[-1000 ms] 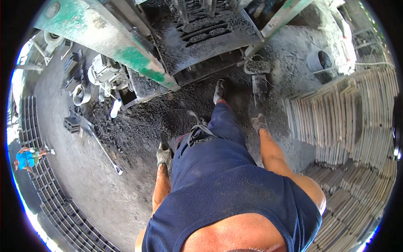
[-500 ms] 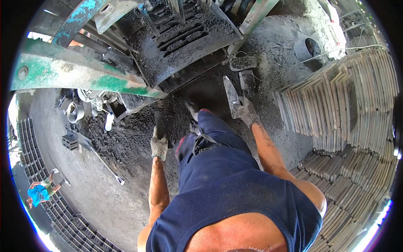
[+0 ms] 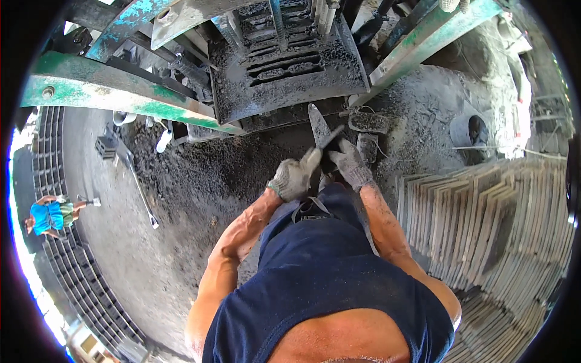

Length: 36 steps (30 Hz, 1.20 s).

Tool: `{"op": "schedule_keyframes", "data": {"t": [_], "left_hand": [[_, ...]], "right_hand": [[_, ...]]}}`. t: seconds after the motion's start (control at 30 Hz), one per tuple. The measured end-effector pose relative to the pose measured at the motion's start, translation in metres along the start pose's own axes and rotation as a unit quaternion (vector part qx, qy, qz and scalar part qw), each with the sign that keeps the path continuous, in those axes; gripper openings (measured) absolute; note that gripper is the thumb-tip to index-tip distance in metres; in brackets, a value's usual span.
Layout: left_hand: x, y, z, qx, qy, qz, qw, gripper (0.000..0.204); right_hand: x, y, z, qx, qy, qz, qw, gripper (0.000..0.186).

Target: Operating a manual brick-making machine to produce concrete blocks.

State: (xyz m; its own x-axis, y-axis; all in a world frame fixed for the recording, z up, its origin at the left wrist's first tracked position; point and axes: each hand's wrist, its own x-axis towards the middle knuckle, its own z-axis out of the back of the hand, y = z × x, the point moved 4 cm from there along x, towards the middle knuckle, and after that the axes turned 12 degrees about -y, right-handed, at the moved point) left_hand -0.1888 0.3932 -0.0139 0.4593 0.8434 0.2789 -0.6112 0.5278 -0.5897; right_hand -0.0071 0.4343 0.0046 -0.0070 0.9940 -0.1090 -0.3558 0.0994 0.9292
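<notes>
Both gloved hands have come together since a moment ago, when they were apart. The left hand [image 3: 292, 179] and the right hand [image 3: 351, 164] are both wrapped tight on a flat grey board [image 3: 319, 128]. The board stands on end, its long side pointing up toward the dark block machine [image 3: 284, 66]. Grey boards [image 3: 484, 224] are stacked at the right.
</notes>
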Motion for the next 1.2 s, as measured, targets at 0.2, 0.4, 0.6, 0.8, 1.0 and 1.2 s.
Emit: {"op": "schedule_keyframes", "data": {"t": [0.2,0.4,0.6,0.8,1.0,1.2], "left_hand": [[0.031,0.039,0.014,0.071,-0.122,0.247,0.959,0.066],[0.045,-0.034,0.048,0.062,-0.169,0.080,0.980,0.068],[0.085,-0.032,0.029,0.169,-0.080,-0.070,0.980,0.067],[0.099,0.059,0.025,0.031,-0.168,0.096,0.981,0.075],[0.086,0.013,0.038,-0.476,-0.171,0.389,0.770,0.053],[0.059,0.011,0.031,-0.477,-0.155,0.430,0.751,0.058]], "right_hand": [[0.018,-0.022,0.039,0.042,0.072,-0.026,0.996,0.041],[0.049,-0.054,0.014,0.690,0.394,-0.299,0.529,0.037],[0.065,-0.084,-0.005,0.089,0.147,-0.092,0.981,0.025],[0.026,-0.008,0.018,0.636,0.391,-0.230,0.624,0.029],[0.051,-0.013,0.068,0.185,0.024,-0.098,0.978,0.024],[0.086,0.012,0.057,-0.244,0.048,0.042,0.968,0.035]]}}
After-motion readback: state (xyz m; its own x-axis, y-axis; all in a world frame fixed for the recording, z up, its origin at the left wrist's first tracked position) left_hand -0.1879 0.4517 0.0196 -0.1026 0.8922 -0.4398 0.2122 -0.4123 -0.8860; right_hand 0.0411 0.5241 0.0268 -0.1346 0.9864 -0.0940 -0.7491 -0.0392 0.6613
